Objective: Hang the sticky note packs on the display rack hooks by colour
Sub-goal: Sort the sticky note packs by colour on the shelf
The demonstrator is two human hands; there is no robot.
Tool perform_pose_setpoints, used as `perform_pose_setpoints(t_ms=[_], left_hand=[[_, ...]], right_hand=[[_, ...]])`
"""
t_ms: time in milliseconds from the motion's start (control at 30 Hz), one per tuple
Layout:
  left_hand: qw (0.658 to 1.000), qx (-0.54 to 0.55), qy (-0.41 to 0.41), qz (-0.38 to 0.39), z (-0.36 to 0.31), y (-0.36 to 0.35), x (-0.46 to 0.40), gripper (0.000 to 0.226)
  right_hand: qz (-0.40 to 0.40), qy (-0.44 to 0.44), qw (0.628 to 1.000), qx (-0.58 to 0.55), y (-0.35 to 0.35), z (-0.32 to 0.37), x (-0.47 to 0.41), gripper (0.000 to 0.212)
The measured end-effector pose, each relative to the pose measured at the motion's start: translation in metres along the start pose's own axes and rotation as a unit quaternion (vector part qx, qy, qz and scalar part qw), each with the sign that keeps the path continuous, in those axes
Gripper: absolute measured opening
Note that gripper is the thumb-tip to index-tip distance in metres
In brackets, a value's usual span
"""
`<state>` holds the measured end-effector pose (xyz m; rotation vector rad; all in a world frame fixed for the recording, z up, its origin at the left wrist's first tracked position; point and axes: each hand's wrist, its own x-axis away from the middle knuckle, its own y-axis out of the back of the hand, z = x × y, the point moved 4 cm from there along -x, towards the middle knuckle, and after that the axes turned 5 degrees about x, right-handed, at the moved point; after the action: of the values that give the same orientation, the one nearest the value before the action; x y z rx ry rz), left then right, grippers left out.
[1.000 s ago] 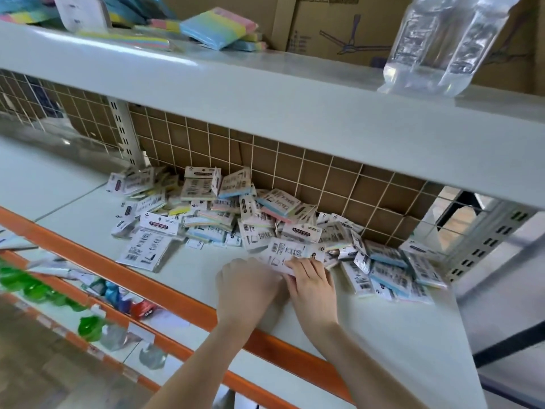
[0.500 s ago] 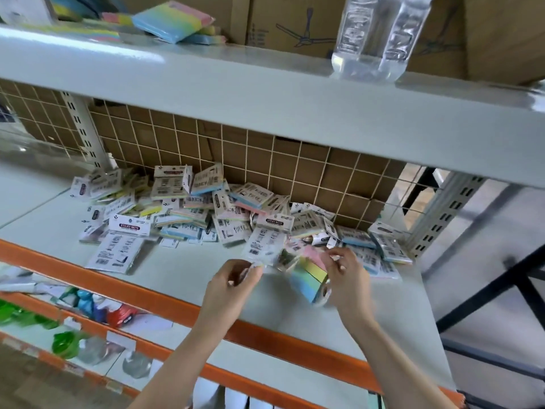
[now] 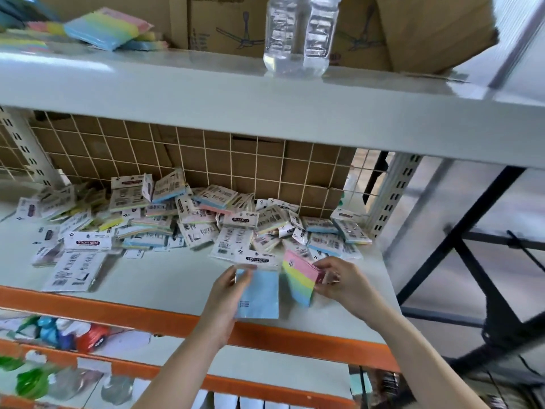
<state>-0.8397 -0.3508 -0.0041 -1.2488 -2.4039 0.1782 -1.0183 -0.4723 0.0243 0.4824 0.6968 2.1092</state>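
My left hand (image 3: 225, 293) grips a plain blue sticky note pack (image 3: 259, 290) by its left edge, white header card up. My right hand (image 3: 342, 280) pinches a striped pink, yellow, green and blue pack (image 3: 299, 276) by its right side. Both packs are held just above the front of the white shelf (image 3: 165, 278). Behind them a heap of several more packs (image 3: 165, 214) lies across the shelf, most with the barcoded back up. No display rack hooks are in view.
A wire grid panel (image 3: 206, 160) backs the shelf, with cardboard behind it. The shelf above holds rainbow packs (image 3: 106, 28), a clear water bottle (image 3: 298, 33) and cartons (image 3: 224, 22). An orange beam (image 3: 88, 308) edges the shelf front. Lower shelves hold coloured goods (image 3: 70, 335).
Both hands have lifted off the heap, each with a pack. The left hand's blue pack is now turned face up, and the striped pack has risen in the right hand. The view shifted right.
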Motion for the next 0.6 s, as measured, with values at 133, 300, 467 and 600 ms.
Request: perform_pose_setpoints(t_ms=[133, 300, 467, 600], left_hand=[[0.996, -0.074, -0.044, -0.018, 0.003, -0.009, -0.007, 0.015], [0.995, -0.072, -0.060, -0.016, 0.000, -0.026, -0.004, 0.012], [0.995, -0.066, -0.075, -0.006, -0.002, -0.043, 0.008, 0.013], [0.992, -0.082, -0.098, -0.001, -0.009, -0.064, 0.020, 0.015]], right_hand=[[-0.040, -0.022, 0.998, 0.054, 0.020, 0.007, 0.010, 0.015], [-0.079, 0.021, 0.985, 0.155, 0.043, 0.009, 0.015, 0.013], [-0.162, 0.122, 0.953, 0.223, 0.068, 0.019, 0.027, 0.026], [-0.185, 0.163, 0.949, 0.194, 0.087, 0.027, 0.037, 0.028]])
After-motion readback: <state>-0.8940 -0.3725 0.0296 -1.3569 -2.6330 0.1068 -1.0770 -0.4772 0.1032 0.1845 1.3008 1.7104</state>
